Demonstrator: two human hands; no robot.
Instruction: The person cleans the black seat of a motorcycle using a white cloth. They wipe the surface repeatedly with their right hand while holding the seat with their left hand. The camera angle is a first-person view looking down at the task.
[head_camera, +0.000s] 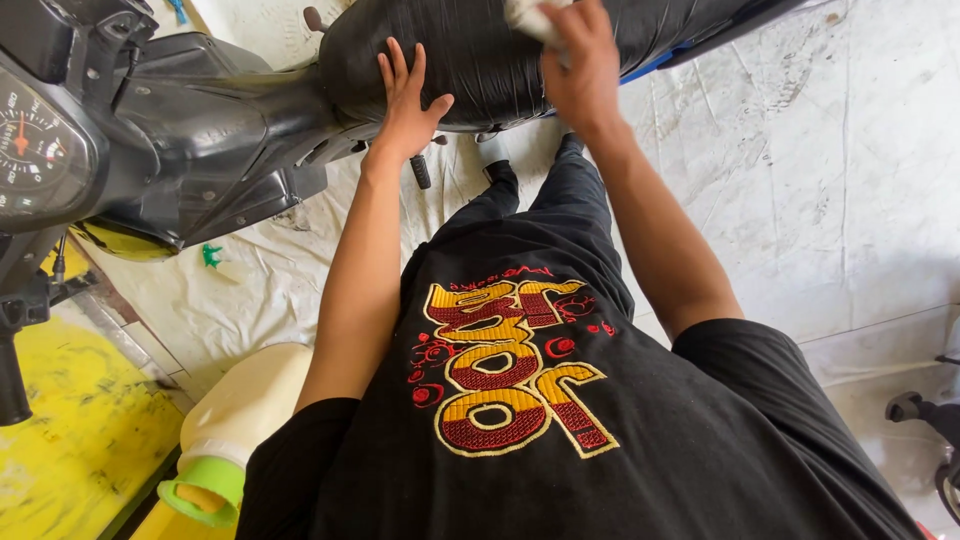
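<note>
Head view, looking straight down. White marbled floor (800, 180) fills the right half of the frame; a yellow painted patch (70, 440) lies at lower left. A black scooter (200, 130) stands across the top, its round speedometer (35, 150) at far left and its black ribbed seat (470, 60) running toward upper right. The person's black shirt (560, 440), with yellow and red embroidery on the chest, takes up the lower centre. A cream plastic jug (250, 400) with a green cap stands on the floor at lower left, just beside the left arm.

Left hand (405, 95): flat, fingers spread and apart, palm pressed on the near edge of the seat. Right hand (580, 65): fingers closed around a small pale cloth (530, 18), which sits against the top of the seat near the upper frame edge. A small green nozzle piece (211, 256) lies on the floor below the scooter body.
</note>
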